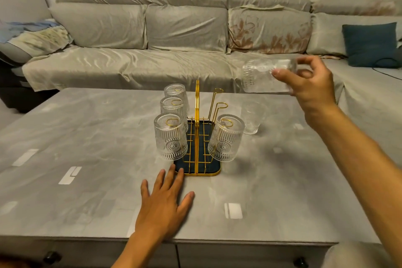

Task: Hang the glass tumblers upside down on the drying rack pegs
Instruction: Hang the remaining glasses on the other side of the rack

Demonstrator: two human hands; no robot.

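Note:
A gold wire drying rack (197, 102) with a dark tray (214, 169) stands mid-table. Three ribbed glass tumblers hang upside down on its left pegs: front (170, 137), middle (173, 107), back (175, 92). One more tumbler (225, 138) hangs on the front right peg. Two right pegs (218, 102) are bare. Another tumbler (252, 117) stands upright on the table right of the rack. My right hand (311, 85) holds a tumbler (264, 76) tilted on its side in the air, above and right of the rack. My left hand (165, 200) lies flat on the table, fingertips touching the tray's front corner.
The grey table (87, 148) has a front edge with dark drawer knobs (51, 257) below it. A long grey covered sofa (152, 50) runs behind the table, with a teal cushion (372, 43) at right and folded cloth (32, 35) at left.

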